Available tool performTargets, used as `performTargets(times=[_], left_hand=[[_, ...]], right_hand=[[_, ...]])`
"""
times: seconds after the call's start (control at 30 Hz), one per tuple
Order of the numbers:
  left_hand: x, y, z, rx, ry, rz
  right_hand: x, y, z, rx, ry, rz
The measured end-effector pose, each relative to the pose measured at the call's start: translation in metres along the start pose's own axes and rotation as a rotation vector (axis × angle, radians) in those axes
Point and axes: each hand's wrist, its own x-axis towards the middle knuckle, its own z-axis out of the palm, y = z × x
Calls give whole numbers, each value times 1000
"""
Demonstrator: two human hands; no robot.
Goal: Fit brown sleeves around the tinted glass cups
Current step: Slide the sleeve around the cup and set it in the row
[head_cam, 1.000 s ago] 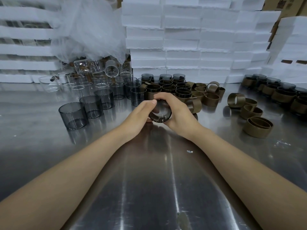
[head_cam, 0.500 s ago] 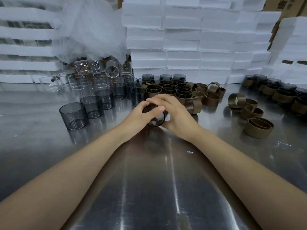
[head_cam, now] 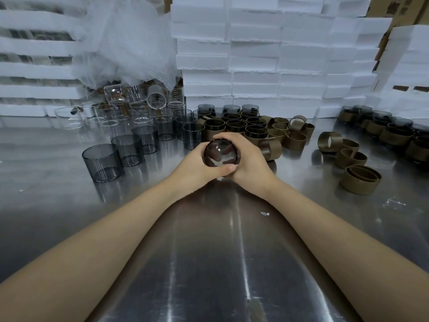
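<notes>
Both my hands wrap one tinted glass cup point(head_cam: 220, 153) above the steel table, its round base turned toward me. My left hand point(head_cam: 195, 167) holds it from the left and below, thumb across the lower edge. My right hand point(head_cam: 249, 160) curls around its right side and top. The cup's wall is hidden by my fingers, so any sleeve on it cannot be seen. Bare tinted cups point(head_cam: 103, 162) stand in a row to the left. Loose brown sleeves point(head_cam: 361, 180) lie to the right. Sleeved cups point(head_cam: 234, 126) cluster just behind my hands.
The steel table point(head_cam: 209, 263) stretches toward me. Clear glass cups point(head_cam: 109, 113) sit at the back left under plastic wrap. White foam boxes point(head_cam: 255, 56) are stacked along the back. More sleeved cups point(head_cam: 385, 131) line the far right.
The cup has been tipped and turned so its base now faces me. My left thumb moved from over the cup's top to under it; both hands stayed in place.
</notes>
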Motion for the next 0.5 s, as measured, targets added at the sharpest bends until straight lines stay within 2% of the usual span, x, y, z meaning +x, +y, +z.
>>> performTargets(times=[0.27,0.5], left_hand=[[-2,1,0,30,10,68],[-6,5,1,-110,-15,74]], right_hand=[[2,6,0,248,24,156],[3,9,-2,358,28,225]])
